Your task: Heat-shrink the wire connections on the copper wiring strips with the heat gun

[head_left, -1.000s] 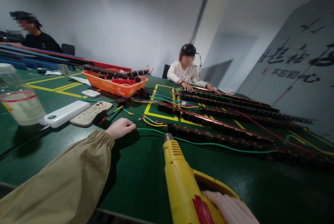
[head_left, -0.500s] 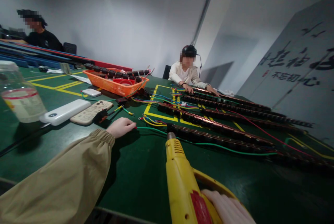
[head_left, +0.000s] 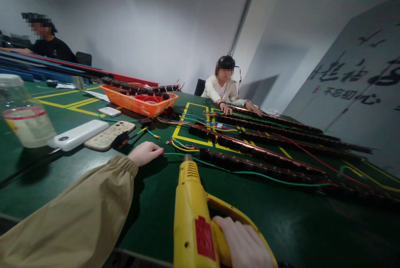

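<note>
My right hand grips the handle of a yellow heat gun at the bottom centre. Its metal nozzle points away from me, toward the green wire on the green table. My left hand, in a tan sleeve, rests on the table with fingers curled. It pinches the near end of that green wire, where a red tip shows. Just beyond the nozzle lies a long black and copper strip of parts.
Several more long strips and coloured wires lie at right. An orange basket, a remote, a white power bank and a plastic bottle stand at left. One person sits across the table, another at far left.
My right hand has swung the heat gun to the left, so its nozzle now sits nearer my left hand. The left hand has stayed put.
</note>
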Available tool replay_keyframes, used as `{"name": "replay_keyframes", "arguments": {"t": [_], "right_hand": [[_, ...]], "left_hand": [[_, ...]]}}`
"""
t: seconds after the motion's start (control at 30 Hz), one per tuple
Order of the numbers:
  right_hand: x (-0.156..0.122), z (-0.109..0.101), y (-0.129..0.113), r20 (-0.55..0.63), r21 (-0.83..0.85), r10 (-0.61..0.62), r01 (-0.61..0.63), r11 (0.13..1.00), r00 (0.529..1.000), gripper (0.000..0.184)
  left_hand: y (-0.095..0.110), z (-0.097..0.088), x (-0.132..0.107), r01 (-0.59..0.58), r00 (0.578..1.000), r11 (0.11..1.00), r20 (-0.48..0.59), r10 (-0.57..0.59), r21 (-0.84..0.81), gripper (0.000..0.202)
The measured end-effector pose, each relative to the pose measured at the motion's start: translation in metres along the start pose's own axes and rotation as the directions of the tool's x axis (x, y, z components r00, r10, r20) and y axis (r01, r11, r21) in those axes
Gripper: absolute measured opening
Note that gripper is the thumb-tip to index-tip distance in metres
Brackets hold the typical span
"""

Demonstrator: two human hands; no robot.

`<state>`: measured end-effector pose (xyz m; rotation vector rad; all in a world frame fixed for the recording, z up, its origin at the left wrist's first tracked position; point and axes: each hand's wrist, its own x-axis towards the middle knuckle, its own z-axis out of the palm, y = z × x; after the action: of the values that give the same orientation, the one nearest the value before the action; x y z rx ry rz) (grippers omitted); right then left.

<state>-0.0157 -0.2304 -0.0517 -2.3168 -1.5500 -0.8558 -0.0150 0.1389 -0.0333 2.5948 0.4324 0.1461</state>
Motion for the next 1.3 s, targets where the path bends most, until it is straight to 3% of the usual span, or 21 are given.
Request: {"name": "replay_keyframes", "arguments": {"t": [0.27,0.47,0.93,1.1,1.3], "right_hand": [[0.025,0.023,-0.036,-0.006,0.122,0.138,-0.136,0.983,0.990,0.044],[0.036,0.028,-0.046,-0.105,0.161,0.112,-0.094,0.982,0.988,0.039],[0.042,0.035,-0.057,-0.304,0.221,0.220,-0.156,0.963,0.927,0.070],[0.043,0.024,-0.049,-0.239,0.234,0.171,-0.115,0.965,0.956,0.065],[0.037,0.008,-0.030,-0.114,0.164,0.028,-0.009,0.986,0.993,0.058]], "left_hand": [[0.000,0.001,0.001,0.002,1.000,1.000,-0.003,-0.002,-0.003,0.054],[0.000,0.001,0.002,-0.004,1.000,1.000,-0.020,0.004,0.005,0.055],[-0.001,-0.001,-0.002,-0.102,0.994,0.992,-0.038,0.100,-0.072,0.060],[-0.004,0.000,-0.001,-0.114,0.993,0.990,-0.043,0.110,-0.087,0.060],[-0.005,0.001,-0.001,-0.103,0.995,0.988,-0.031,0.100,-0.118,0.058]]}}
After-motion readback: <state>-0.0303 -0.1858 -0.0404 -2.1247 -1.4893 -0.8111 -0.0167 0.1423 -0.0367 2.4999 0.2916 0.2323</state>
